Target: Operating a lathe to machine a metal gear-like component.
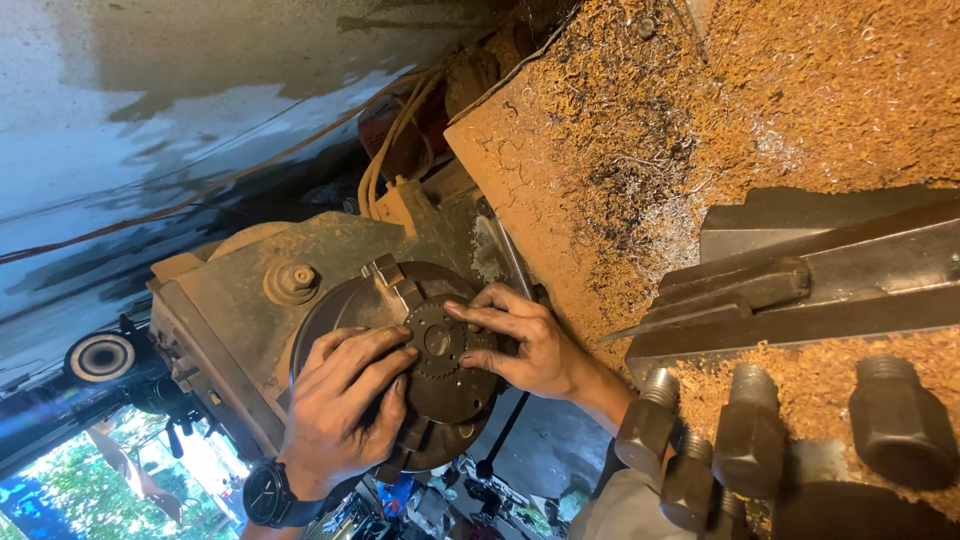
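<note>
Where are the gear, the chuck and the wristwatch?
gear point(440, 345): head view, on its dark face beside the centre hole.
chuck point(335, 310): head view, on the bare upper left of its round face.
wristwatch point(267, 493): head view, on the black dial at the left wrist.

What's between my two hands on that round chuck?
In the head view, a small dark toothed disc sits between the left hand and right hand.

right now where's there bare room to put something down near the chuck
Little. The tray above the chuck is flat but covered in sawdust and swarf; its barest patch lies between the cables and the tool post. The chuck face is crowded: left hand and right hand both press the toothed disc. Clamp bolts fill the lower right.
</note>
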